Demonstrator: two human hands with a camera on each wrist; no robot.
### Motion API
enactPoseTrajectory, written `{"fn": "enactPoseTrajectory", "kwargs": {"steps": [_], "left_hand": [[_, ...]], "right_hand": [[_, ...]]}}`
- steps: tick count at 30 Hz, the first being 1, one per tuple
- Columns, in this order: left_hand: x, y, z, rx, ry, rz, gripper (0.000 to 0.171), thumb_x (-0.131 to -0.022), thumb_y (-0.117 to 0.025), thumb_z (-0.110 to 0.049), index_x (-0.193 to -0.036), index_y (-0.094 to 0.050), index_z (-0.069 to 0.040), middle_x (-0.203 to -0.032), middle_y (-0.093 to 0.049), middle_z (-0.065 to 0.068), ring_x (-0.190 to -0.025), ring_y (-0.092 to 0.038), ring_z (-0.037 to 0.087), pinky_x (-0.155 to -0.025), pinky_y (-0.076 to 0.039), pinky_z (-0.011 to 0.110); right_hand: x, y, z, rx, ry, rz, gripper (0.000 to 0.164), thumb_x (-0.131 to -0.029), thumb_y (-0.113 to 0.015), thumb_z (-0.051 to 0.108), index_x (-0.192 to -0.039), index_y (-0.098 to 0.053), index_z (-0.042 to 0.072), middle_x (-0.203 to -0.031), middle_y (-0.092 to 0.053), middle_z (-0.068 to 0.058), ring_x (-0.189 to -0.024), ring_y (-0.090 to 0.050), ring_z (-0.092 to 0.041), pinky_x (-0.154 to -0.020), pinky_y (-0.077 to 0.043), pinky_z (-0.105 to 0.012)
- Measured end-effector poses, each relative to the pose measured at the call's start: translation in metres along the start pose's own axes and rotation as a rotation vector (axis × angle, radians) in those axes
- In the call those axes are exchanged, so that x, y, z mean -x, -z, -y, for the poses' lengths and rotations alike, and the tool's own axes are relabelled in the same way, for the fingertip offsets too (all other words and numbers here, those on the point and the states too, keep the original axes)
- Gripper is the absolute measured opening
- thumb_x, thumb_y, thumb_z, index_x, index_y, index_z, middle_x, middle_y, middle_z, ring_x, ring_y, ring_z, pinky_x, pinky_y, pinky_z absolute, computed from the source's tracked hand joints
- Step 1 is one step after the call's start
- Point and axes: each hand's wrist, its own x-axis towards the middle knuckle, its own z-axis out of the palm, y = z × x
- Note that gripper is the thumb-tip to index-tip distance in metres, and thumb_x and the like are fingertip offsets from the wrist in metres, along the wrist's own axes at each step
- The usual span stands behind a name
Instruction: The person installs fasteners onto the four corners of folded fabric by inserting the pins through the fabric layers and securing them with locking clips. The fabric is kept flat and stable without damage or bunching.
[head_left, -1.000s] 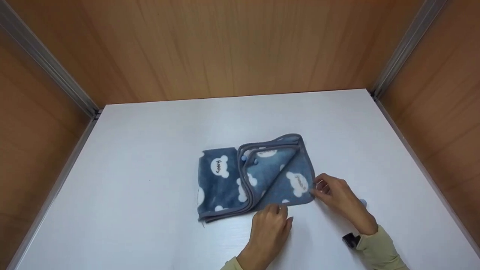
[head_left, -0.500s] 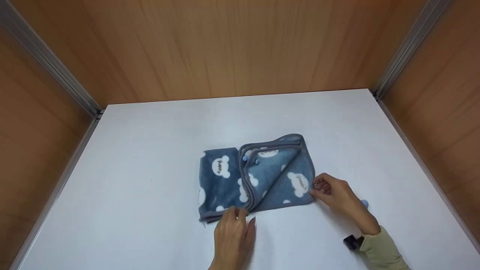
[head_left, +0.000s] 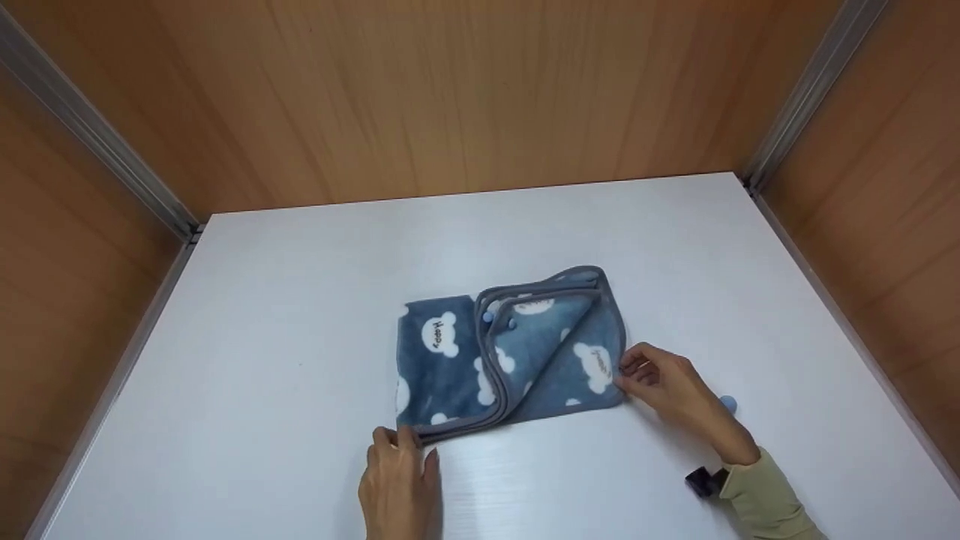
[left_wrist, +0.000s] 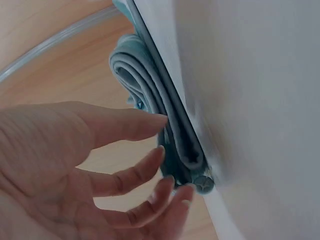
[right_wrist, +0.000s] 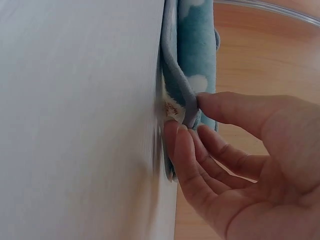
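A folded blue plush blanket (head_left: pixel 442 375) with grey piping, white bear heads and small blue buttons lies in the middle of the table in the head view. My right hand (head_left: pixel 671 386) pinches its right edge near the lower corner; in the right wrist view the thumb lies on one side of the grey piping (right_wrist: pixel 181 82) and a finger on the other. At the near left corner is my left hand (head_left: pixel 394 480), fingers loosely bent. The left wrist view shows its fingertips right at the stacked folded layers (left_wrist: pixel 167 110), thumb and fingers well apart.
The white table (head_left: pixel 247 375) is bounded by a wooden back panel (head_left: pixel 465 97) and wooden side panels. A light blue round thing (head_left: pixel 727 405) shows beside my right wrist, and a black device (head_left: pixel 702 482) sits at that wrist.
My left hand has slid leftward along the blanket's near edge, from below its right part to the near left corner. The right hand keeps its pinch, and the blanket has hardly moved.
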Motion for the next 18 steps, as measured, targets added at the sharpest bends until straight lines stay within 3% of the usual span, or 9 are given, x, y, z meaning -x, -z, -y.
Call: {"fn": "enactPoseTrajectory", "kwargs": {"steps": [4, 9, 13, 18], "left_hand": [[-0.004, 0.0, 0.004, 0.039, 0.054, 0.029, 0.041, -0.072, -0.08, -0.006, -0.096, -0.049, 0.002, -0.089, -0.047, 0.019, -0.072, -0.056, 0.031, -0.052, -0.047, 0.042], [-0.008, 0.0, 0.011, 0.072, 0.02, -0.005, 0.048, -0.071, -0.079, 0.0, -0.103, -0.043, 0.004, -0.078, -0.053, 0.018, -0.069, -0.057, 0.034, -0.049, -0.046, 0.044], [-0.01, 0.001, 0.014, 0.1, 0.012, 0.01, 0.045, -0.074, -0.075, 0.003, -0.106, -0.043, 0.004, -0.08, -0.058, 0.019, -0.07, -0.059, 0.035, -0.05, -0.046, 0.045], [-0.015, 0.003, 0.016, 0.101, 0.042, 0.078, 0.035, -0.079, -0.069, 0.004, -0.107, -0.048, 0.009, -0.088, -0.059, 0.023, -0.079, -0.06, 0.038, -0.058, -0.048, 0.047]], "right_hand": [[0.001, 0.001, 0.0, -0.005, 0.002, 0.01, 0.02, -0.083, -0.073, 0.011, -0.099, -0.061, 0.008, -0.092, -0.062, 0.0, -0.082, -0.062, -0.015, -0.073, -0.051, -0.027], [0.001, 0.002, 0.0, -0.004, 0.019, 0.022, 0.019, -0.084, -0.072, 0.01, -0.098, -0.06, 0.008, -0.093, -0.062, -0.001, -0.082, -0.063, -0.016, -0.073, -0.051, -0.027], [0.001, 0.002, -0.001, -0.001, 0.022, 0.018, 0.019, -0.083, -0.073, 0.011, -0.097, -0.061, 0.009, -0.094, -0.062, -0.001, -0.082, -0.063, -0.016, -0.073, -0.051, -0.027], [0.0, 0.002, -0.002, 0.001, 0.027, 0.014, 0.02, -0.082, -0.074, 0.01, -0.097, -0.061, 0.009, -0.093, -0.062, -0.002, -0.082, -0.063, -0.015, -0.071, -0.051, -0.026]]}}
